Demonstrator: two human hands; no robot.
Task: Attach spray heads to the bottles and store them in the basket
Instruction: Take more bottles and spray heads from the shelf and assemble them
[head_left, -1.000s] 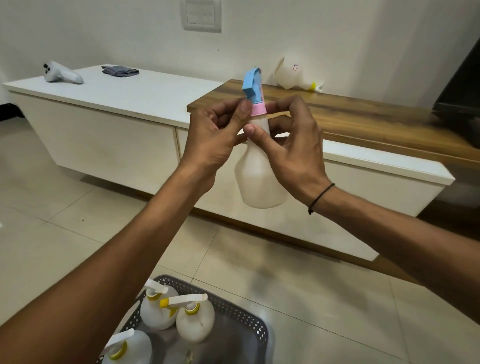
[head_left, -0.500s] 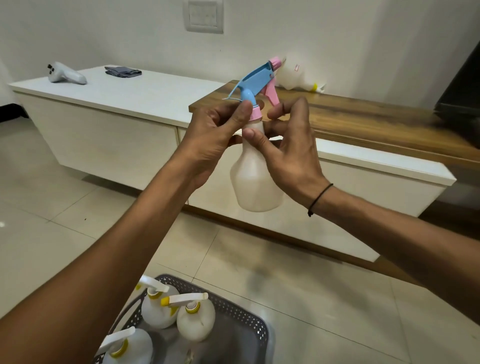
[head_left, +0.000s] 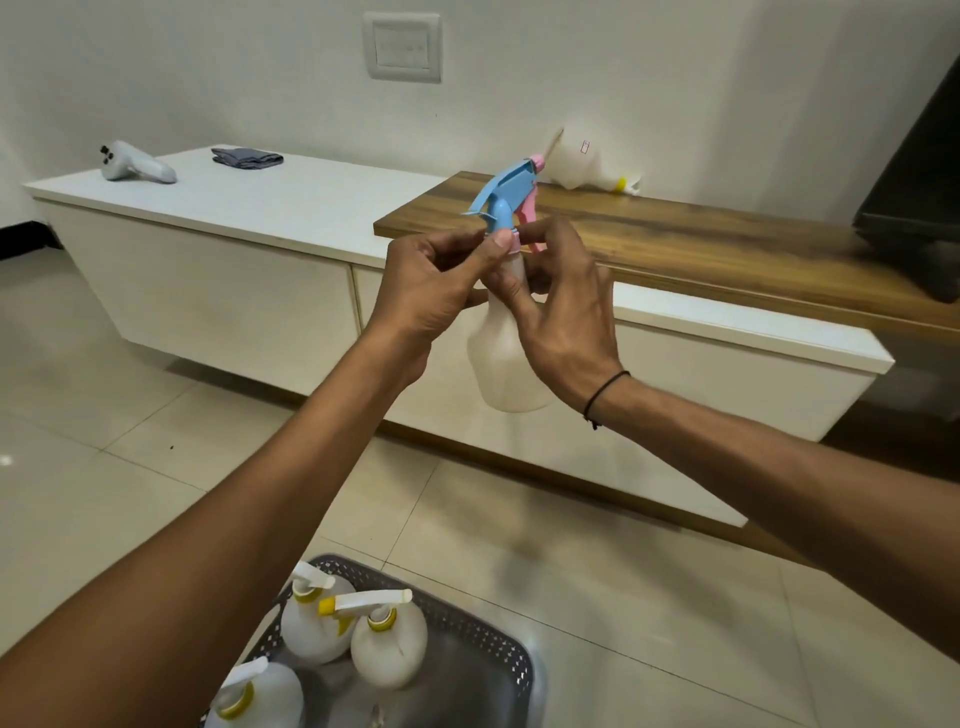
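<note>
Down by the floor, a gray basket (head_left: 511, 670) has three white bottles (head_left: 388, 644) standing in it. Higher up, the left hand (head_left: 431, 291) pinches the pink collar of the blue spray head (head_left: 506, 200), and the right hand (head_left: 563, 322) grips the neck of the white bottle (head_left: 501, 364) held in the air. Far back, one more bottle (head_left: 582, 163) lies on the wooden table (head_left: 727, 244).

Translucent matt plastic bottle (head_left: 506, 364), glossy floor tiles (head_left: 597, 571), grained wood countertop (head_left: 727, 249).

White controller (head_left: 136, 165) and folded grey cloth (head_left: 247, 157) on white cabinet top (head_left: 291, 202); wall switch plate (head_left: 402, 47) above.

Bare forearms, black cord (head_left: 605, 393) on right wrist
</note>
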